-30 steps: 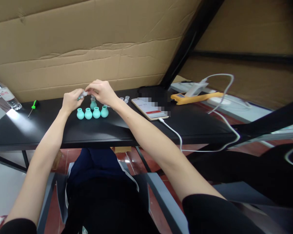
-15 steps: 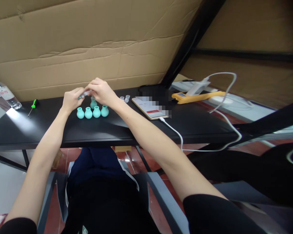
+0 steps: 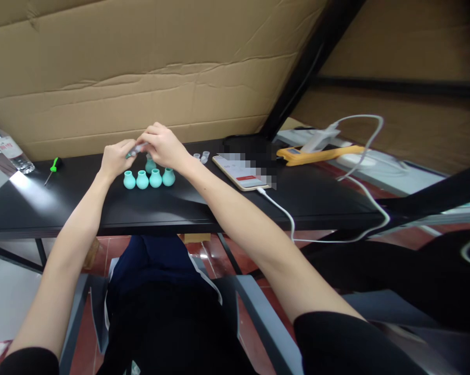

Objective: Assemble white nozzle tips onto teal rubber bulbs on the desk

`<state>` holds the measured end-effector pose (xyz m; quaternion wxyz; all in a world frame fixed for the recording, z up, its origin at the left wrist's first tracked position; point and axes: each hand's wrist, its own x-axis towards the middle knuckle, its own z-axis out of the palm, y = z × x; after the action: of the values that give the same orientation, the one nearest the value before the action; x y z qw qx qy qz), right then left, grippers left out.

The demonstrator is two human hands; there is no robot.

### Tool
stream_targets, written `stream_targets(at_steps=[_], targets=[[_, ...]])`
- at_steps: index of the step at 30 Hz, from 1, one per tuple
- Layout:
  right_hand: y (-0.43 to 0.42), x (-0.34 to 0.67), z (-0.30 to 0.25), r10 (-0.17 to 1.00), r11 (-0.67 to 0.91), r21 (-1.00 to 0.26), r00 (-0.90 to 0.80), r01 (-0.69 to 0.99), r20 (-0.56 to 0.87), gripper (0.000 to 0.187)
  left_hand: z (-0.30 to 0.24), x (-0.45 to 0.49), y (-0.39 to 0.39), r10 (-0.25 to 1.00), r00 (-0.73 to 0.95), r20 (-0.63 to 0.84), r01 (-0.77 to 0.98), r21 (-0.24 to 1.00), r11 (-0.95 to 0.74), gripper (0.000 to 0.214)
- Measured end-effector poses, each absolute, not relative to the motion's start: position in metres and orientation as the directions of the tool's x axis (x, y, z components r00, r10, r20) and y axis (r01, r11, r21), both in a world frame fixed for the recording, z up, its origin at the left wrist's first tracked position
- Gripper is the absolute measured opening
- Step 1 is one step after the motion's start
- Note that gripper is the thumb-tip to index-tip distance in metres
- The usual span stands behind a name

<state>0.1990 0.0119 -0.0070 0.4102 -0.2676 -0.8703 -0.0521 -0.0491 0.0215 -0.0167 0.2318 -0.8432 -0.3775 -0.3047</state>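
Over the back of the black table [image 3: 195,208], my left hand [image 3: 117,157] and my right hand [image 3: 162,147] meet at a small clear plastic piece [image 3: 138,149]. A bit of teal [image 3: 130,154] shows at its left end, by my left fingers, which cover most of it. The fingers of both hands are closed, the right ones pinching the clear end. Just below stand several teal rubber bulbs [image 3: 142,180] in a row, necks up. Another teal bulb [image 3: 150,163] stands behind them, partly hidden by my right hand. Small clear plastic pieces [image 3: 204,157] lie right of my right wrist.
A phone [image 3: 242,174] with a white cable [image 3: 283,211] lies to the right, near a yellow tool [image 3: 320,154]. At the left are a green-handled screwdriver [image 3: 54,166] and a water bottle [image 3: 12,150]. A cardboard wall [image 3: 149,67] rises behind the table.
Both hands stay in nearly the same place, still closed on the clear piece and its teal end. The view has shifted very slightly; the things on the table have not moved.
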Motion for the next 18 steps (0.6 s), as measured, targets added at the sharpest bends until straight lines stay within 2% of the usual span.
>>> stream_targets(at_steps=[10, 18], targets=[[0.0095, 0.1988, -0.0097, 0.452, 0.841, -0.154, -0.517, 0.519, 0.727, 0.022, -0.0179, -0.0480, 0.0252, 0.531, 0.539, 0.653, 0.779, -0.148, -0.609, 0.036], [0.0087, 0.1985, -0.0144, 0.484, 0.824, -0.164, -0.523, 0.543, 0.701, 0.019, -0.0178, -0.0451, 0.0230, 0.532, 0.569, 0.627, 0.770, -0.181, -0.612, 0.028]])
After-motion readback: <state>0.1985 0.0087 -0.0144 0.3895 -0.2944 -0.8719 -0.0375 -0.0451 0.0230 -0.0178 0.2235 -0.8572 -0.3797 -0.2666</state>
